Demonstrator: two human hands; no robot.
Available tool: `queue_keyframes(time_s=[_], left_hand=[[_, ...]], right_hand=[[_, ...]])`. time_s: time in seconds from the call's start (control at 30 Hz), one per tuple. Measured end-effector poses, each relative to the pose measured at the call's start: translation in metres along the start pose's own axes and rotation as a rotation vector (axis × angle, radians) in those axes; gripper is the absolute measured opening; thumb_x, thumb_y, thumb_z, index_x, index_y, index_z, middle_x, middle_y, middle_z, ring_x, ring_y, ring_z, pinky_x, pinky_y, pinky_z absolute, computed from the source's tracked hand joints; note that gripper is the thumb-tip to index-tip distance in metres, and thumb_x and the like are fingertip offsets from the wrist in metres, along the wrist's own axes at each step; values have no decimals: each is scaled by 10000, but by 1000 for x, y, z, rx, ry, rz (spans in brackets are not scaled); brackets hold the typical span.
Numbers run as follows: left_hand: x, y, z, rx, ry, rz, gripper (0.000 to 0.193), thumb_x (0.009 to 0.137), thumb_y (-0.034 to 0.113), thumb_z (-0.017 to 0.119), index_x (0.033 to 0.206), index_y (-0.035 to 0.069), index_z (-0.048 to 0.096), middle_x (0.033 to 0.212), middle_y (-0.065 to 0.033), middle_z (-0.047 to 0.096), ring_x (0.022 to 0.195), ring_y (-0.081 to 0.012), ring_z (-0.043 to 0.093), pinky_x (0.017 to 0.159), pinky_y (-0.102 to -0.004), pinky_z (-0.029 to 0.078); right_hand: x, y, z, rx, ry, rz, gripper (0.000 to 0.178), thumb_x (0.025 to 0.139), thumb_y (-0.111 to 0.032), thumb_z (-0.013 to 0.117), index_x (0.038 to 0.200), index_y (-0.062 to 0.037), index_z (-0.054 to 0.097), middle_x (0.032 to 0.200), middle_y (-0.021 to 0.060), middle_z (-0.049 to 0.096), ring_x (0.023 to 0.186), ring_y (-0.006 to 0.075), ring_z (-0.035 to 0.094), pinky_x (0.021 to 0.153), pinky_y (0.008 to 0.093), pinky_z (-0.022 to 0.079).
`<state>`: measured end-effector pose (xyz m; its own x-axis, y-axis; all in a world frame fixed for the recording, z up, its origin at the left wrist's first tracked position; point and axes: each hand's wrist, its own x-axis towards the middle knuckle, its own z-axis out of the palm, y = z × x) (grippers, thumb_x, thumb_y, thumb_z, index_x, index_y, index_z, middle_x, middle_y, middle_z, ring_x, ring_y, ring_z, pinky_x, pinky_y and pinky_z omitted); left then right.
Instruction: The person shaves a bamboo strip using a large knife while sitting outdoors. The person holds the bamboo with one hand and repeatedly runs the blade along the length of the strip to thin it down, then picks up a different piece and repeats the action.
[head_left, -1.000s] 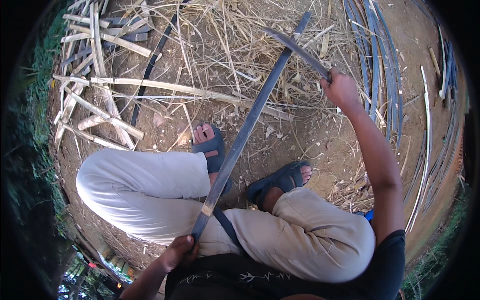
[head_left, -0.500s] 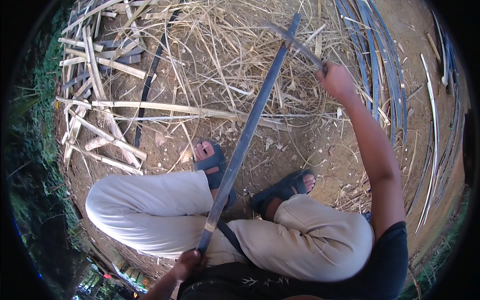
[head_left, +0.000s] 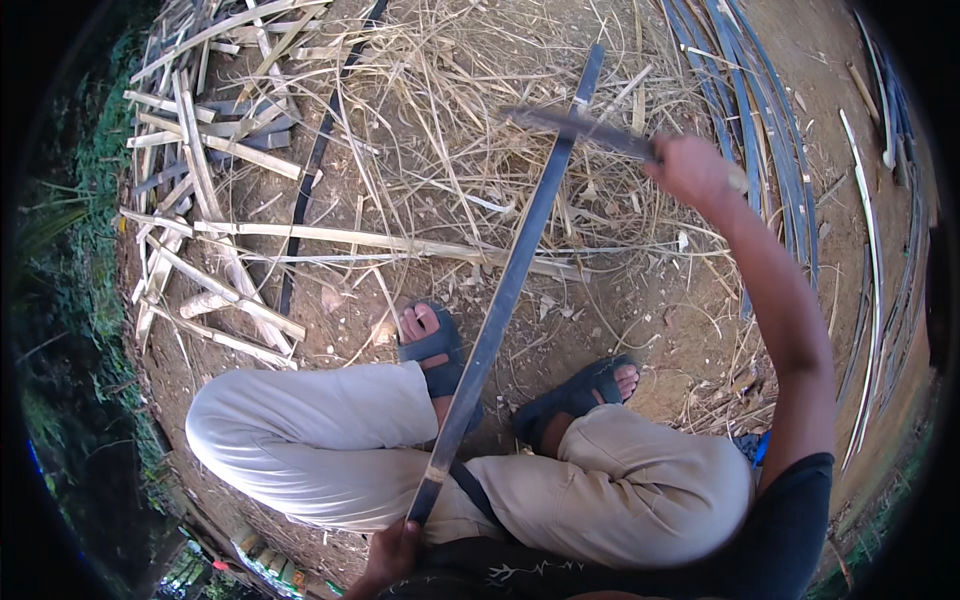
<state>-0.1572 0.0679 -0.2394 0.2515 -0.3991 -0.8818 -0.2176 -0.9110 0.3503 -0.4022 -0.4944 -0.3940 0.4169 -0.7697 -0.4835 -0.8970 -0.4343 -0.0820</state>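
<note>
Compared with half a second ago, the blade, gripped by right fingers, is set nearer along the dark strip, clasped by left fingers, so a nearer stretch is worked.

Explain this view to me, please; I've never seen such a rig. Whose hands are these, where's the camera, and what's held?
No machine here: these are a person's bare hands, seen from a head-worn fisheye camera looking down, so straight edges bend near the rim. The left hand grips the near end of a long dark strip. The right hand holds a slightly blurred blade, crossing the strip near its far end. On the ground lie pale fibres, pale slats at left and more dark strips at right.
</note>
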Motion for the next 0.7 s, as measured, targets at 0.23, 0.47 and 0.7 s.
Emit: queue_keyframes(time_s=[0.23,0.47,0.7], left_hand=[[-3,-17,2,356,323,254,172,962,177,545,931,8,546,577,-177,562,482,-387,587,431,-453,428],[-3,2,1,560,313,218,159,938,226,571,950,71,541,607,-156,603,493,-375,605,459,-489,473],[-4,-7,3,736,338,307,176,891,211,618,926,74,515,631,-151,619,487,-364,607,448,-472,495]], right_hand=[[-167,-120,30,13,174,-799,377,626,-293,737,844,-53,544,722,82,590,640,248,632,572,381,507],[-217,-132,51,106,177,-882,377,613,-290,735,824,-53,531,732,79,574,647,245,620,581,362,503],[-142,-64,41,-36,215,-266,249,744,-217,659,866,-33,545,780,148,664,684,305,677,601,418,553]])
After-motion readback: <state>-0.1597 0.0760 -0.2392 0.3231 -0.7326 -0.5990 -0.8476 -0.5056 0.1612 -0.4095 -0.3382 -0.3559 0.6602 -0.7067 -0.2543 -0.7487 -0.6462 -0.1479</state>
